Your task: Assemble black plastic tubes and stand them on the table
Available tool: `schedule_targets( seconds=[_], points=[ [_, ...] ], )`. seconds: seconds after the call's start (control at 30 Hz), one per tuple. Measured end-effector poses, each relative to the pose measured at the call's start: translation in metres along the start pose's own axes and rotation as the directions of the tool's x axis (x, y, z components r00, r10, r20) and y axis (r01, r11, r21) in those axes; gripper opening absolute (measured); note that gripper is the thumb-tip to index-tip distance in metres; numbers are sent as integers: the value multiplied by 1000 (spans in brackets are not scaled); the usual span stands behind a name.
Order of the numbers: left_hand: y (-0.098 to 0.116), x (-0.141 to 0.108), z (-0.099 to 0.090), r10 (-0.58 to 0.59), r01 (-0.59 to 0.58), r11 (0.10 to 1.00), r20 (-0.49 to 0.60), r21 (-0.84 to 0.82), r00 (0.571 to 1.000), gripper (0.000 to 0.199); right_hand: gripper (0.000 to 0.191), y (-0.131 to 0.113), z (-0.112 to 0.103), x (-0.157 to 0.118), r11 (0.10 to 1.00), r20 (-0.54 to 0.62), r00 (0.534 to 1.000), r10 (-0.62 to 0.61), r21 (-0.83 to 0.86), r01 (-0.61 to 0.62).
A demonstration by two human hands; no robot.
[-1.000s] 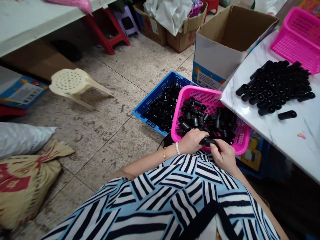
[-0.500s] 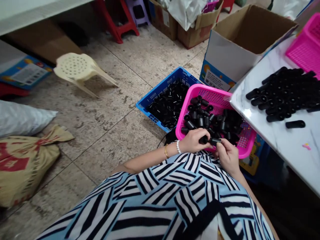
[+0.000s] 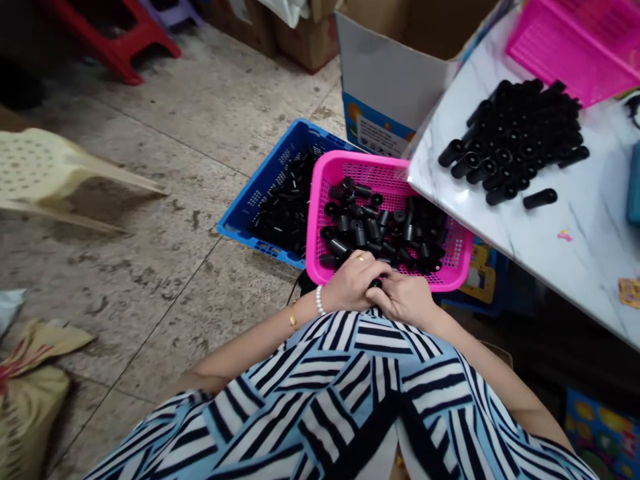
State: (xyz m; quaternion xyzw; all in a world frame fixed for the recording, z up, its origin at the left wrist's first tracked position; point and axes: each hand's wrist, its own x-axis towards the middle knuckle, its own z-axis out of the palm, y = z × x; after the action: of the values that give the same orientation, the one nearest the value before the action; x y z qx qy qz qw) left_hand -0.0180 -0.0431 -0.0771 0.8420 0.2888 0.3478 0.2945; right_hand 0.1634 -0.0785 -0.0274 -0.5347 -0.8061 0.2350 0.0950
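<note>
My left hand [image 3: 353, 283], with a pearl bracelet at the wrist, is closed around a black plastic cylinder [image 3: 376, 284]. Pressed against it from the other side is my right hand [image 3: 407, 297], also closed, its thumb at the same piece. Fingers cover most of what they hold, so how the parts fit together is hidden. Both hands are at the near rim of a pink basket [image 3: 316, 220] in front of my body. Short black cylinders [image 3: 373, 230] lie loose in it.
Behind the basket, a blue crate [image 3: 240, 207] holds smaller black parts. On the white table [image 3: 575, 267] at right lie a pile of black tubes [image 3: 515, 143] and another pink basket [image 3: 565, 60]. A tall carton [image 3: 375, 73] stands beyond; a cream stool [image 3: 35, 160] is at left.
My hands have drawn together; the thin black piece that stuck out between them is now mostly covered. The view has swung right, so the surroundings sit further left.
</note>
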Motion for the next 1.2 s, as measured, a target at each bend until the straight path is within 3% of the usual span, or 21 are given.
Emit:
schedule_targets(
  seconds=[0.07, 0.13, 0.2, 0.27, 0.33, 0.43, 0.5, 0.63, 0.73, 0.8, 0.93, 1.0, 1.1, 1.2],
  points=[
    [3, 2, -8, -62, 60, 997, -42, -43, 997, 20, 54, 11, -10, -2, 998, -40, 999, 8, 63, -5],
    [5, 2, -16, -232, 211, 966, -139, -153, 963, 19, 43, 32, -26, -7, 989, -218, 969, 116, 118, -92],
    [6, 2, -23, -430, 360, 886, -226, -291, 874, 22, 32, 59, -41, -14, 968, -431, 866, 253, 108, -229],
    [6, 3, -27, -557, 450, 812, -263, -371, 788, 25, 29, 81, -50, -18, 926, -498, 810, 310, -33, -375],
    [7, 5, -28, -593, 488, 785, -233, -382, 771, 27, 31, 90, -50, -18, 834, -401, 835, 376, -245, -493],
    [13, 10, -26, -547, 479, 804, -122, -352, 828, 27, 31, 85, -42, -5, 679, -142, 832, 536, -512, -525],
    [16, 14, -25, -500, 445, 831, -99, -333, 860, 26, 31, 81, -38, 7, 648, -48, 807, 589, -568, -507],
    [14, 13, -29, -425, 337, 866, -189, -371, 885, 18, 42, 87, -34, 20, 659, -50, 795, 605, -528, -535],
    [10, 5, -32, -422, 300, 853, -224, -428, 879, 17, 42, 97, -27, 18, 752, -32, 816, 578, -369, -547],
    [9, -2, -34, -458, 308, 823, -239, -477, 856, 20, 42, 102, -21, 18, 827, -55, 841, 538, -157, -540],
    [10, -10, -34, -506, 268, 759, -277, -594, 817, 35, 49, 98, -17, 27, 882, -191, 889, 416, 324, -343],
    [10, -8, -35, -512, 275, 751, -268, -600, 816, 36, 58, 85, -18, 35, 913, -203, 933, 299, 344, -218],
    [9, 0, -36, -567, 383, 735, -197, -559, 800, 37, 70, 55, -12, 43, 981, -102, 993, 53, 192, -33],
    [9, 9, -36, -624, 484, 702, -125, -523, 771, 39, 67, 29, -4, 42, 992, 3, 995, -97, 81, 96]
  ],
)
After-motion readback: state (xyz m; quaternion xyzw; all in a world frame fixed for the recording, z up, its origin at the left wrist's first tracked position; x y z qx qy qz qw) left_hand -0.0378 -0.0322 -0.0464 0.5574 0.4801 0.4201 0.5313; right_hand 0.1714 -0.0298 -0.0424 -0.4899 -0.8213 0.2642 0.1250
